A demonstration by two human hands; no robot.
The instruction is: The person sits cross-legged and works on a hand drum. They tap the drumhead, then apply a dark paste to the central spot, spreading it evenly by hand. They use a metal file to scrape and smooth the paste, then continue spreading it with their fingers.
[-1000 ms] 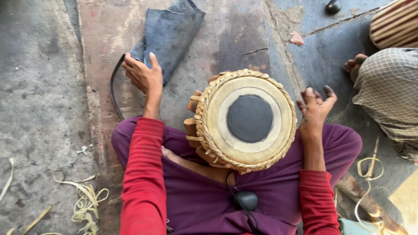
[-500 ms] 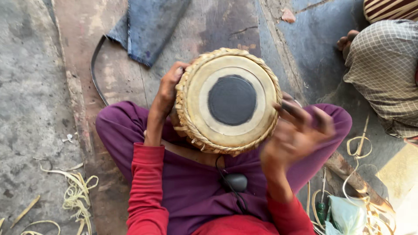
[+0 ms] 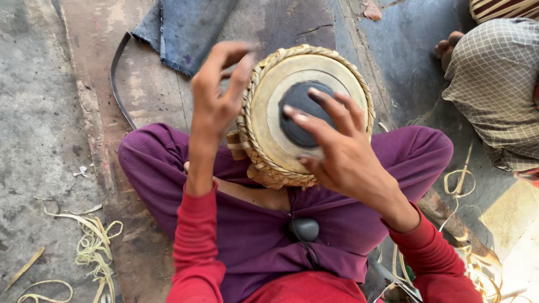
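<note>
Drum (image 3: 269, 120) sits in the lap beneath both hands, left (image 3: 219, 92) and right (image 3: 337, 148), open, gripping nothing.

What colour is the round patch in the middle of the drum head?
Black, on the cream drum head; the head view shows the round patch.

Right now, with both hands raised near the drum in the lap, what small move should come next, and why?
Probably lower the right hand so its fingertips meet the black centre patch of the drum: its spread fingers are over that patch, while the left hand is raised open beside the braided rim, gripping nothing.
</note>
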